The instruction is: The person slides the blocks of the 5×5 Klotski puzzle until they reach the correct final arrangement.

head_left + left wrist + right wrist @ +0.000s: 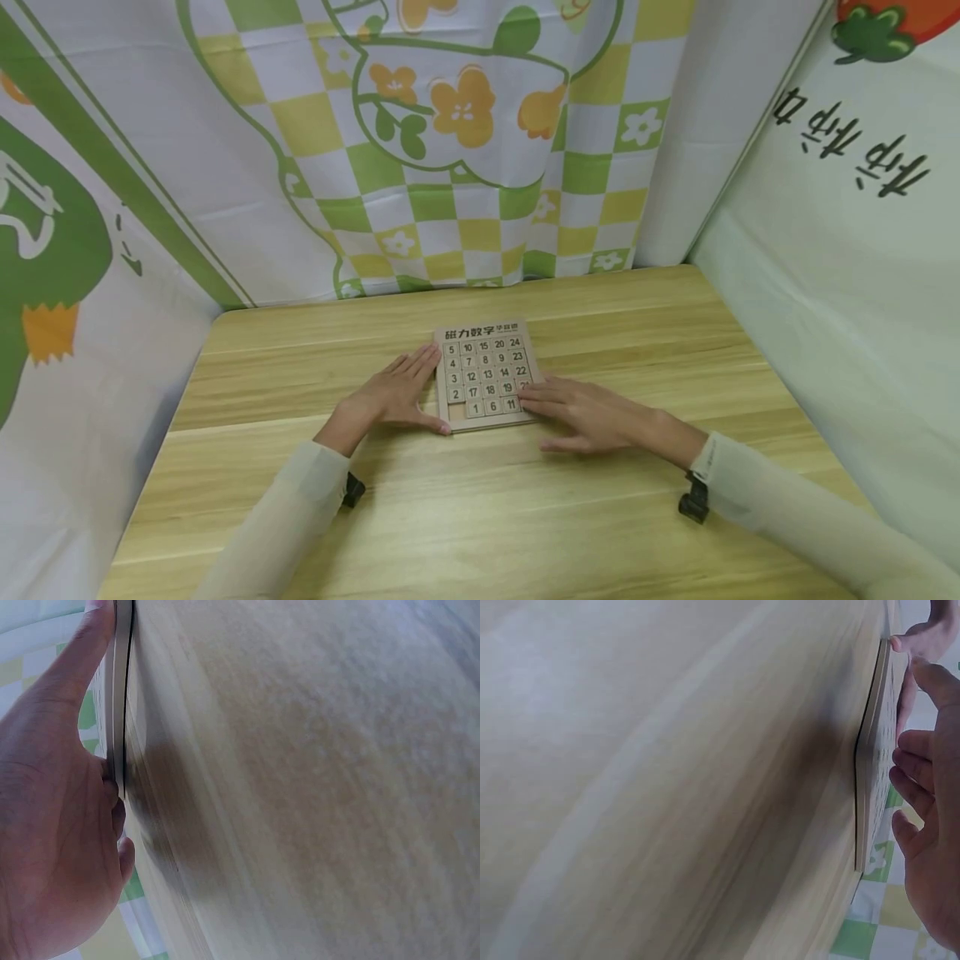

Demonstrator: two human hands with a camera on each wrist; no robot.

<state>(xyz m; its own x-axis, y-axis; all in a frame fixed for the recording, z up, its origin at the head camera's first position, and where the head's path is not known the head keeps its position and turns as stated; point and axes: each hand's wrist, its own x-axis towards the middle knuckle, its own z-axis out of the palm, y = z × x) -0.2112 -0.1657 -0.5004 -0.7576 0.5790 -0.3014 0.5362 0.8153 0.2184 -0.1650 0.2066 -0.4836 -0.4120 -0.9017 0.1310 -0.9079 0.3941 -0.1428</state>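
Observation:
A wooden number sliding puzzle [491,422] lies flat on the table, with rows of numbered tiles and printed characters along its top. Its lower-left slot is bare, left of tile 1 [475,408]. My left hand [393,394] spreads along the left side, fingertips at the frame's edge and thumb at the lower-left corner. Over the lower-right tiles lies my right hand [596,414], its fingers extended and partly covering tile 21 and the corner below it; its thumb is apart from the board. In the right wrist view the puzzle's edge [861,810] shows beside the fingers.
The wood-grain table [480,508] extends around the puzzle. A checkered, flower-patterned cloth [461,212] hangs behind its far edge, with white cloth [817,275] at the right side. Each wrist carries a small black device, such as the right wrist camera [693,498].

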